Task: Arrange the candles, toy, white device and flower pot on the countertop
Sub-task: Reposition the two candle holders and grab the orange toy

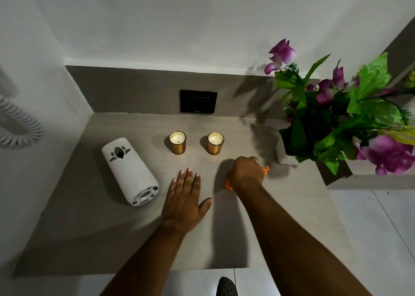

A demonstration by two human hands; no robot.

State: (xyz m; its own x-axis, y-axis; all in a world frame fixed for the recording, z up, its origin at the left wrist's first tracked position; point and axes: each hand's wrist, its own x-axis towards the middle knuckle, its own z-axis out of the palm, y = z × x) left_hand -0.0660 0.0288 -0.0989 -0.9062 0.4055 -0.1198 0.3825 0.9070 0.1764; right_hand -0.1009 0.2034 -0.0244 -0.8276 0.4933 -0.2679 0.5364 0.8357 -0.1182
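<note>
Overhead, head view only. Left hand (184, 197) flat on countertop (89, 228), palm down, fingers extended and slightly spread, gripping nothing. Right hand (247, 172) closed in a fist over orange toy (228, 184), orange showing at both sides. Two candles (177, 142) in gold glasses upright, side by side, behind the hands. White device (129, 170) lying on its side at left. Flower pot (284, 154) upright at right, just beside the fist.
</note>
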